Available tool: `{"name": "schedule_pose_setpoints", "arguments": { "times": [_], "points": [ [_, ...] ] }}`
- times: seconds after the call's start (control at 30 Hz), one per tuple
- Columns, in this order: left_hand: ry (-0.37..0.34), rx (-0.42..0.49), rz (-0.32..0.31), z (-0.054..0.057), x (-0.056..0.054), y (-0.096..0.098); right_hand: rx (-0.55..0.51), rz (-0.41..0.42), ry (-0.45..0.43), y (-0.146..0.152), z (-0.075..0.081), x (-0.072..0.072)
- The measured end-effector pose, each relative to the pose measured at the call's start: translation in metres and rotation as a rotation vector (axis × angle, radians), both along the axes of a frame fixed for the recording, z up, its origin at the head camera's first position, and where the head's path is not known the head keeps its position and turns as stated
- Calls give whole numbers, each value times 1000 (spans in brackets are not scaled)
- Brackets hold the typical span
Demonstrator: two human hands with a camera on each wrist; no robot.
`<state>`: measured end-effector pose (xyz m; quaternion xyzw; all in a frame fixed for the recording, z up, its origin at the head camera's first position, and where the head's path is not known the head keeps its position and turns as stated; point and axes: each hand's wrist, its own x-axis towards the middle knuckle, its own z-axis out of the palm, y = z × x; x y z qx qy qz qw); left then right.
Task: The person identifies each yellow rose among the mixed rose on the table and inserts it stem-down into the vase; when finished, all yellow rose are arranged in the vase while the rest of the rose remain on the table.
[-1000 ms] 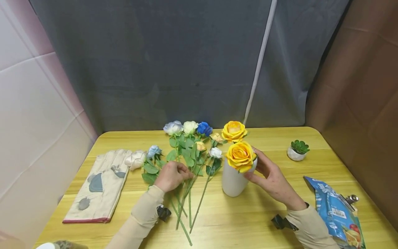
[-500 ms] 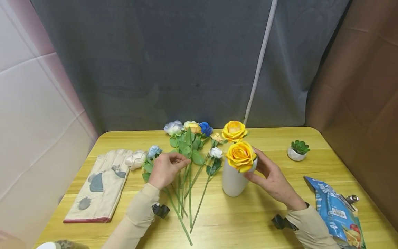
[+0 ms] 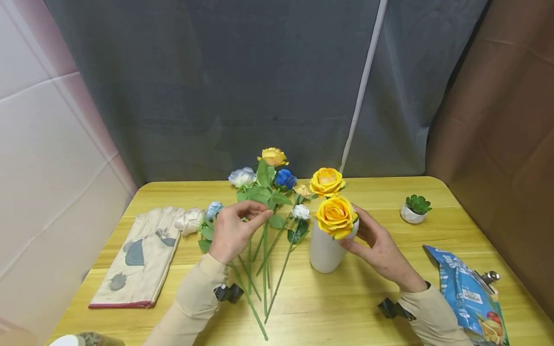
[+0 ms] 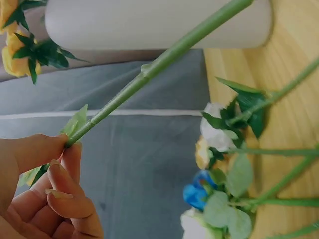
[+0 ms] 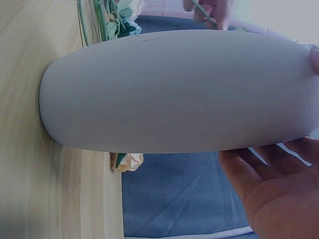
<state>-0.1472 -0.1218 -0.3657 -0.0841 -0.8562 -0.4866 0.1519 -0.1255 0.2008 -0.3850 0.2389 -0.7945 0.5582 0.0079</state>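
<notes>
My left hand (image 3: 235, 228) pinches the green stem (image 4: 164, 60) of an artificial yellow rose (image 3: 273, 156) between thumb and forefinger. The bloom stands upright over the other flowers, its leaves just above my fingertips. With thumb and fingers around the upper part, my right hand (image 3: 385, 252) holds a white vase (image 3: 324, 252). Two large yellow roses (image 3: 335, 217) stand in that vase, which rests upright on the table. In the right wrist view, the vase (image 5: 174, 94) fills the middle and part of its rim is out of frame.
Loose flowers lie left of the vase: a blue rose (image 3: 285, 179), a pale lilac one (image 3: 242, 177), a small white one (image 3: 300, 212) and others. Folded work gloves (image 3: 136, 262) lie at left. To the right are a potted succulent (image 3: 416, 206) and a clipped blue bag (image 3: 469, 293).
My left hand has picked a yellow rose out of the pile and raised it, its bloom moving up past the other flowers. My right hand and the vase have stayed put.
</notes>
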Motion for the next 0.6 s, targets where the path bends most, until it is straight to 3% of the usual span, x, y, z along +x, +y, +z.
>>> {"name": "schedule_pose_setpoints", "arguments": {
  "times": [0.27, 0.4, 0.6],
  "points": [
    [67, 149, -29, 20, 6, 16, -3, -3, 7, 0, 0, -1],
    [118, 285, -27, 32, 7, 26, -7, -4, 10, 0, 0, -1],
    [252, 505, -17, 51, 4, 38, -9, -2, 5, 0, 0, -1]
  ]
}}
